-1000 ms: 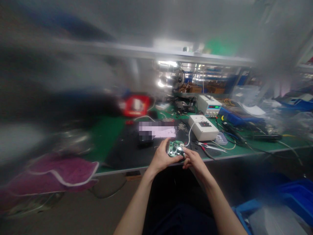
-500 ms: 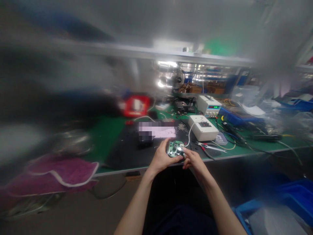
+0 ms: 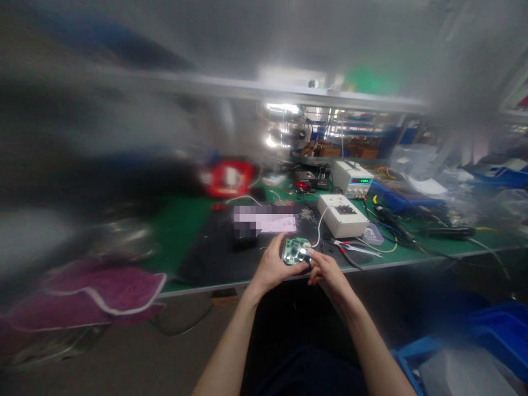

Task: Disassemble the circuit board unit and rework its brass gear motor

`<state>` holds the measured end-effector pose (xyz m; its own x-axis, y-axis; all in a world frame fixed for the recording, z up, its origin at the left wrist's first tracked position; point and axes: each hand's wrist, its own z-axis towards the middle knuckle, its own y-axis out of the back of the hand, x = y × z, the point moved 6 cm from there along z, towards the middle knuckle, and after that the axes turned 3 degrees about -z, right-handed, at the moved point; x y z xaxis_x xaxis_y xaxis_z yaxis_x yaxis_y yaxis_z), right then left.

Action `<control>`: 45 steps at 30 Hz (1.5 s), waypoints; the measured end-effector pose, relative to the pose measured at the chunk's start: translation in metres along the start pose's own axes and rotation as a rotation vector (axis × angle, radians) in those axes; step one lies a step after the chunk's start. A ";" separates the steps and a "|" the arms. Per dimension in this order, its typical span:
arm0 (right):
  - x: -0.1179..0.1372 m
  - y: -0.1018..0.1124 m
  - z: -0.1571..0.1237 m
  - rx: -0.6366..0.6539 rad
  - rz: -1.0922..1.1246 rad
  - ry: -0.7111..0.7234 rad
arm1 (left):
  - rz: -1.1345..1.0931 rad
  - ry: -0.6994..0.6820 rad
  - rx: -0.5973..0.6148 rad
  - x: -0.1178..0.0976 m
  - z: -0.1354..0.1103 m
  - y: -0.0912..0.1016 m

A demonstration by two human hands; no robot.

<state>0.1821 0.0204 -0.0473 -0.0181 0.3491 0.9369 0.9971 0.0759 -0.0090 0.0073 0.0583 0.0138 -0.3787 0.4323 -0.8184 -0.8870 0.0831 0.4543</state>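
Note:
A green circuit board [image 3: 293,254] with round pale parts is held up above the front edge of the bench. My left hand [image 3: 273,265] grips it from the left, thumb along the near edge and fingers at the far side. At the board's right side is my right hand [image 3: 328,269], its index finger touching the board and its other fingers curled under. A white cable [image 3: 320,228] runs from the board's upper right corner toward a cream box [image 3: 343,217] with a dark panel on top.
Pliers [image 3: 344,250] with red handles lie to the right beside a small clear tray [image 3: 372,235]. Behind stand a power supply [image 3: 352,179] with a lit display and a black box [image 3: 305,180]. A pale sheet [image 3: 276,222] lies on the black mat [image 3: 214,258]. A blue bin [image 3: 424,352] stands lower right.
A red light now glows on the black box at the back, and the power supply's display reads differently. Both hands and the circuit board have stayed almost still.

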 end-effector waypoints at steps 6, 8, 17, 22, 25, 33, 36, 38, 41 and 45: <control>0.000 0.001 0.001 0.001 -0.005 0.002 | -0.002 -0.001 0.003 0.000 0.000 0.001; 0.000 0.001 0.001 0.005 -0.005 0.007 | -0.002 0.001 0.004 0.000 0.000 0.001; 0.000 0.000 0.000 0.010 0.001 0.015 | -0.005 0.004 0.006 -0.001 0.000 -0.001; -0.001 0.001 0.001 0.006 0.003 0.015 | -0.008 0.005 0.004 -0.002 0.000 0.001; -0.001 0.001 0.001 0.003 0.005 0.012 | -0.011 0.004 0.005 -0.002 0.000 0.001; 0.005 0.000 -0.004 -0.001 0.008 0.008 | -0.014 0.004 0.004 -0.001 0.000 0.000; 0.005 -0.001 -0.005 0.001 0.005 0.005 | -0.012 0.004 0.006 -0.002 0.000 0.000; 0.005 -0.001 -0.004 0.001 0.004 0.005 | -0.010 0.004 0.007 -0.002 0.000 0.000; 0.004 -0.001 -0.003 -0.003 0.004 0.007 | -0.006 0.008 0.007 -0.001 -0.001 0.000; 0.002 0.000 -0.001 -0.007 0.003 0.005 | -0.003 0.014 0.004 0.000 0.000 0.001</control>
<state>0.1821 0.0199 -0.0448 -0.0148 0.3446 0.9386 0.9976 0.0685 -0.0094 0.0069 0.0578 0.0143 -0.3795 0.4198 -0.8245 -0.8871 0.0881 0.4532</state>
